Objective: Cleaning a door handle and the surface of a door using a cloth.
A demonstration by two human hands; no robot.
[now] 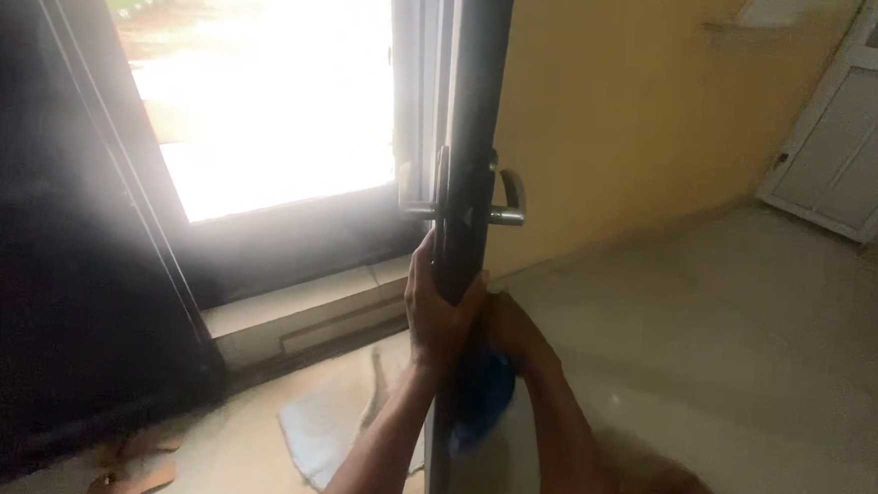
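A dark door (476,109) stands edge-on in the middle of the head view, with a metal lever handle (509,203) on each side. My left hand (436,312) grips the door's edge just below the handles. My right hand (510,331) is pressed against the door's right face, close to the left hand, with a blue cloth (483,395) bunched under it. Whether the fingers close around the cloth is hidden.
Bright daylight fills the open doorway (267,88) on the left, above a stone threshold step (305,310). A pale mat (334,427) lies at the door's foot, sandals (137,472) at lower left. A yellow wall (627,107) and a white door (860,139) stand to the right.
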